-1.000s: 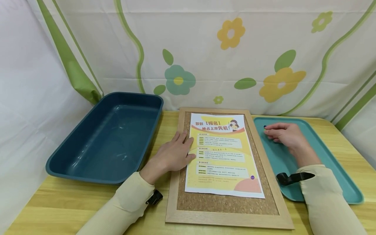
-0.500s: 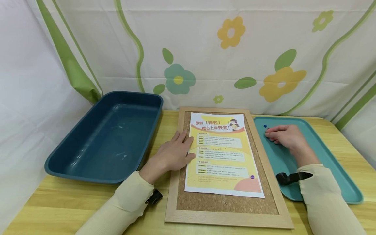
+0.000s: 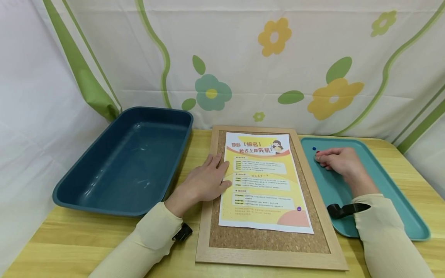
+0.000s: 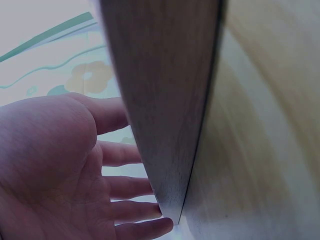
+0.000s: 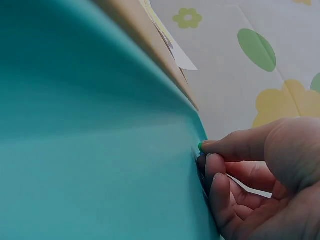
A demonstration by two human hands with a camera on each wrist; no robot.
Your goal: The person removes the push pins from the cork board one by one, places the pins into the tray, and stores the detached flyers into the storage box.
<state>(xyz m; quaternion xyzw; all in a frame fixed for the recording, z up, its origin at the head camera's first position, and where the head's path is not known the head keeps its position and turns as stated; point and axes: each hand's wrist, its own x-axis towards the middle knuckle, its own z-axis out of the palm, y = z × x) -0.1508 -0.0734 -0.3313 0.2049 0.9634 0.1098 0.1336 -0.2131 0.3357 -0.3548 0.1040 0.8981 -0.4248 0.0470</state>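
Observation:
My left hand rests with fingers spread on the left side of a wood-framed cork board, touching the edge of a printed yellow poster on it. In the left wrist view its fingers reach over the frame's side. My right hand is low over the far left part of the teal tray, thumb and index finger pinched together around a small pushpin. A bit of red shows at these fingertips in the head view, and a green tip in the right wrist view. A blue pushpin lies just beyond.
A deep dark blue tub stands to the left of the board. A purple dot is at the poster's lower right. Behind the wooden table hangs a flowered curtain. Both wrists wear black straps.
My right hand has shifted slightly back and right from the blue pushpin, which now shows on the tray. A bit of red has appeared at its fingertips. The left hand stays put.

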